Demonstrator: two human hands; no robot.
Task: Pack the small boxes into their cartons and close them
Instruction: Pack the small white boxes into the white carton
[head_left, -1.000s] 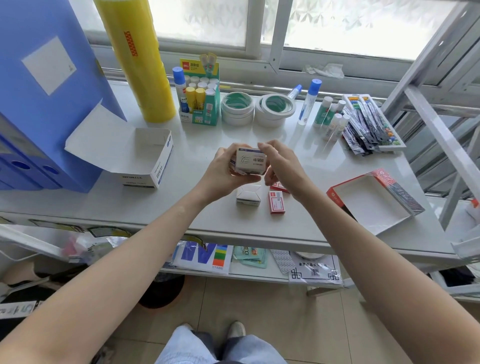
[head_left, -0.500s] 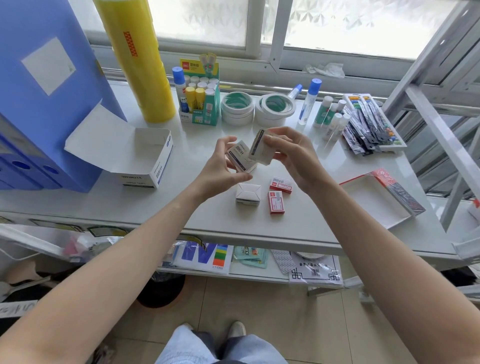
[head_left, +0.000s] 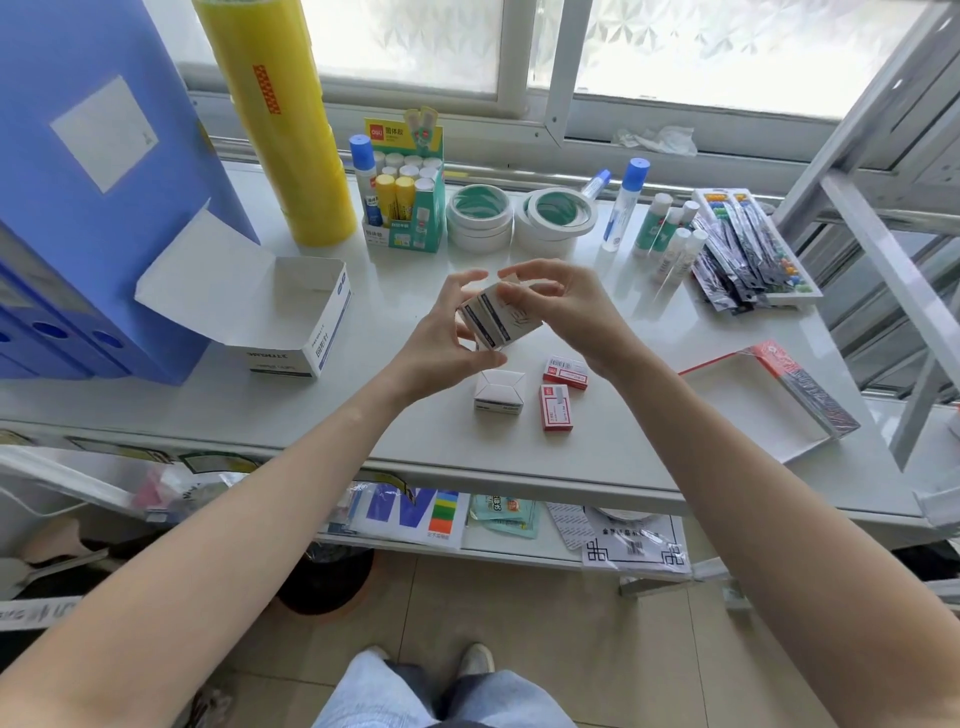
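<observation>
My left hand (head_left: 441, 338) and my right hand (head_left: 569, 306) together hold two small white boxes (head_left: 498, 319) pressed side by side above the table. Below them on the white table (head_left: 623, 457) lies another small white box (head_left: 498, 394). To its right lie two small red boxes (head_left: 565, 372), (head_left: 556, 408). An open white carton (head_left: 291, 322) with its lid flap up stands at the left, seemingly empty. An open red-and-white carton (head_left: 763, 400) lies at the right.
Blue file boxes (head_left: 93, 197) and a tall yellow roll (head_left: 280, 119) stand at the back left. Glue sticks (head_left: 405, 192), tape rolls (head_left: 519, 218), glue bottles and a tray of pens (head_left: 748, 249) line the back. A metal frame (head_left: 883, 208) rises at the right.
A second ago both hands held one white box. Half a second ago each hand held a box apart. Now the two boxes are pressed together, side by side, between both hands.
</observation>
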